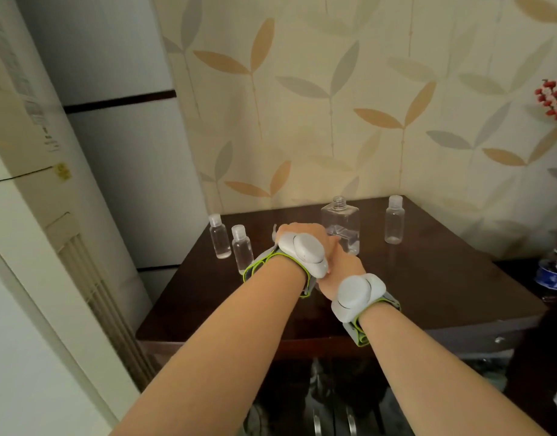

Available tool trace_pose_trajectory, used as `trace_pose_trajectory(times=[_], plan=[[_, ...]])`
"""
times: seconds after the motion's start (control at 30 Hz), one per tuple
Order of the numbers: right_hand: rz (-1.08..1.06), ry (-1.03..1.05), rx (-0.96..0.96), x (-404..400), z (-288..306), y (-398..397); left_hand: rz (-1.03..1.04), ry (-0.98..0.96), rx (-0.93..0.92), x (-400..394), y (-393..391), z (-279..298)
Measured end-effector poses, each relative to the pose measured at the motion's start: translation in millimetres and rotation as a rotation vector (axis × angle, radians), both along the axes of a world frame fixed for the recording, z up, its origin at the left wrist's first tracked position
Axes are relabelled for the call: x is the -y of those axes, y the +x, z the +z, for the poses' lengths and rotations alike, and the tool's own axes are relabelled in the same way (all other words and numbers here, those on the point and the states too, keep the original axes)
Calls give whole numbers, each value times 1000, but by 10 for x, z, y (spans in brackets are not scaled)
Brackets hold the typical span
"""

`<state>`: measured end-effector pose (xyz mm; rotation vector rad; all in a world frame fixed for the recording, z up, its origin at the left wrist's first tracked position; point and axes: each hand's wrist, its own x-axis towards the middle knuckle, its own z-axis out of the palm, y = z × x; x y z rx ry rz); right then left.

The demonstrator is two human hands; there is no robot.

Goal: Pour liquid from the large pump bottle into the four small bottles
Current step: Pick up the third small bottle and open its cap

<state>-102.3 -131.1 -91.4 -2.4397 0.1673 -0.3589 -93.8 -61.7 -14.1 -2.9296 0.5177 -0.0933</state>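
The large clear bottle (340, 228) stands uncapped, without its pump, at the back of the dark wooden table (428, 287), with a little liquid in its bottom. Two capped small bottles (220, 237) (242, 250) holding liquid stand at the left. A third capped small bottle (394, 220) stands at the back right and looks empty. My left hand (299, 236) and my right hand (341, 267) meet in front of the large bottle, each with a white wrist device. Their fingers and whatever lies between them are hidden. A small pale tip (274, 231) shows beside my left hand.
A leaf-patterned wall runs behind the table. A tall white appliance (82, 184) stands close on the left. At the right edge are red berries (554, 105) and a blue-and-white vase (554, 272). Shoes lie on the floor under the table's front edge.
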Motion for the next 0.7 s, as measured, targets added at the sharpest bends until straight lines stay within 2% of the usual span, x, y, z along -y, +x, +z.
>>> trace_pose_trajectory(times=[0.03,0.1,0.17,0.23,0.33,0.57,0.63,0.7], plan=[[12,7,-13,1,-4,5,2,29,3,-4,-8,5],[12,27,-40,14,10,-23,-27,-56,27,-26,-35,11],[10,86,-14,12,2,-44,-221,-234,-10,-72,-80,55],[4,120,-12,-1,-1,-43,-348,-290,-107,-159,-81,143],[3,142,-40,-19,3,-44,-306,-206,-126,-201,-32,199],[-24,108,-60,-18,26,-50,-191,-142,43,-123,61,-39],[-33,114,-66,-20,29,-47,-183,-116,30,-105,81,-28],[-25,119,-73,-25,34,-45,-210,-172,-7,-108,72,16]])
